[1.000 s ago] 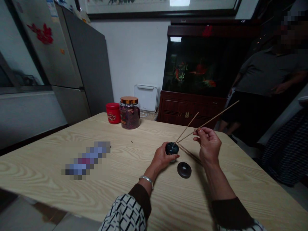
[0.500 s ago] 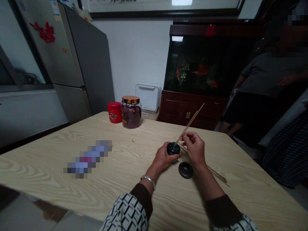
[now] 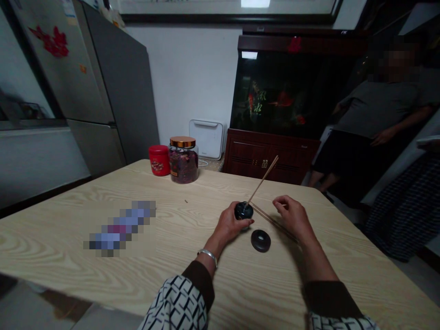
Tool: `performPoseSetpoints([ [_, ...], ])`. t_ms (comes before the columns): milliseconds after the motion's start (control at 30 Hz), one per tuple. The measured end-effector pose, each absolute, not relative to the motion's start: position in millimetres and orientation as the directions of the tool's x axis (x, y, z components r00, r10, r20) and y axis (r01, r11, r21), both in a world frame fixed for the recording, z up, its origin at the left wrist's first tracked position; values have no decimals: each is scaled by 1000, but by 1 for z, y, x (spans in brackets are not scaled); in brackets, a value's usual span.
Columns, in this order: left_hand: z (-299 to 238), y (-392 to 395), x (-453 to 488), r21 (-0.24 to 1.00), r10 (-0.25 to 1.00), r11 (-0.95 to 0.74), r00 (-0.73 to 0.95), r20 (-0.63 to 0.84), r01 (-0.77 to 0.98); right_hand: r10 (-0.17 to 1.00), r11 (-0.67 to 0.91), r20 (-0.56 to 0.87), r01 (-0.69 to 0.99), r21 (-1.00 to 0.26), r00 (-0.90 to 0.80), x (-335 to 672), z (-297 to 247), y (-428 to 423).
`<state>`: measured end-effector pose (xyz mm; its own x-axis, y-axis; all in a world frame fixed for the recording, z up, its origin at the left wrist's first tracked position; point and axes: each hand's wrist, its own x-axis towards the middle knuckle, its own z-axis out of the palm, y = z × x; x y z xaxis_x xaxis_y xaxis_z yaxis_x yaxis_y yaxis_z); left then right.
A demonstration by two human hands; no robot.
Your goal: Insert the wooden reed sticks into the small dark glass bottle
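Observation:
My left hand (image 3: 228, 225) grips a small, dark, round glass bottle (image 3: 244, 211) on the light wooden table (image 3: 58, 238). A thin wooden stick (image 3: 263, 179) stands tilted in the bottle's mouth. To the right, my right hand (image 3: 292, 216) hangs with its fingers apart, holding nothing. Just left of its fingertips, more thin sticks (image 3: 275, 223) lie on the tabletop. A dark ring-shaped lid (image 3: 260, 240) rests below the bottle, between my hands.
A red lidded tin (image 3: 159, 160) and a copper-lidded glass jar of dried petals (image 3: 183, 160) stand at the far edge. A pixelated object (image 3: 120, 228) lies to the left. A person (image 3: 376, 110) stands beyond the right corner, near a fish tank (image 3: 275, 91).
My right hand has let go of the stick and moved right, away from the bottle. That stick now stands in the bottle alone. The other sticks lie nearer the bottle.

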<state>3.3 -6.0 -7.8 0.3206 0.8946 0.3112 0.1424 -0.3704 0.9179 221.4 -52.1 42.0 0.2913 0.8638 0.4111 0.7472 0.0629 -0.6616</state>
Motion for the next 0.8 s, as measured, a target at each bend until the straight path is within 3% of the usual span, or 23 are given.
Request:
performPoseSetpoints([
  [100, -9, -5, 4, 920, 893, -371, 320, 316, 128, 922, -179, 262, 913, -366, 286, 246, 31, -64],
  [200, -10, -4, 6, 917, 888, -381, 322, 327, 120, 945, -276, 106, 929, -245, 308, 246, 21, -69],
  [567, -9, -5, 6, 918, 887, -381, 325, 329, 112, 946, -301, 27, 907, -294, 323, 243, 17, -62],
  [800, -8, -5, 6, 920, 885, -378, 333, 326, 103, 952, -256, 80, 912, -321, 295, 243, 22, -64],
])
